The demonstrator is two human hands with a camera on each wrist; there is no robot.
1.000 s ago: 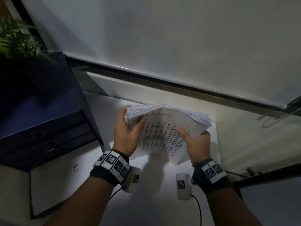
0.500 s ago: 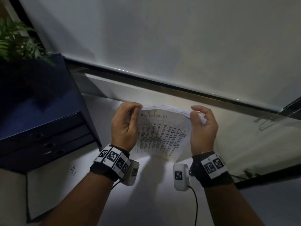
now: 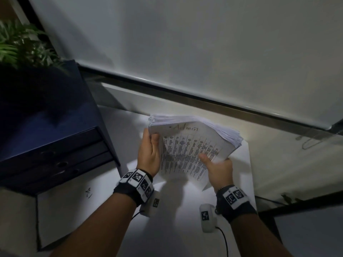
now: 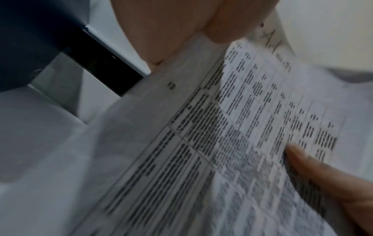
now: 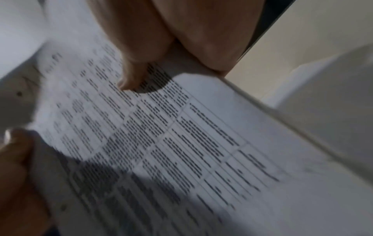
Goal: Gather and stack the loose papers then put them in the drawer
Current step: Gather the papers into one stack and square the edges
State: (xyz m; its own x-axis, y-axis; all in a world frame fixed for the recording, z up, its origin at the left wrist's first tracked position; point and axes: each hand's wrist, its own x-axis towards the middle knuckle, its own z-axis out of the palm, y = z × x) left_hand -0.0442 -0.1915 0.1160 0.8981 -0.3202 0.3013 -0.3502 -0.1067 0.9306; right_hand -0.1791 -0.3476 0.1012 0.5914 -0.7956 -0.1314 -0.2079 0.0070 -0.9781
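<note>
Nearest to me, my left hand point(image 3: 149, 156) grips the left edge of the stack of papers point(image 3: 189, 143), thumb curled over the printed top sheet and fingers tucked behind it. My right hand point(image 3: 218, 168) holds the lower right corner the same way, thumb pressed flat on the print, fingers hidden underneath. Both hands are closed around the stack, which I hold tilted above the counter point(image 3: 181, 210), not resting on it. The sheets are thin white paper, printed in dense black columns ruled like a table, with a handwritten word across the top. Their far and right edges fan out unevenly, so the layers show as fine ridges. The wrist views are blurred. Under the stack the counter is smooth and white. To my left stands a dark blue drawer unit point(image 3: 55, 145) with three shut drawers, each with a round finger hole. Beyond it spread green plant leaves point(image 3: 20, 47), and a pale matte wall point(image 3: 204, 43) rises at the back.
</note>
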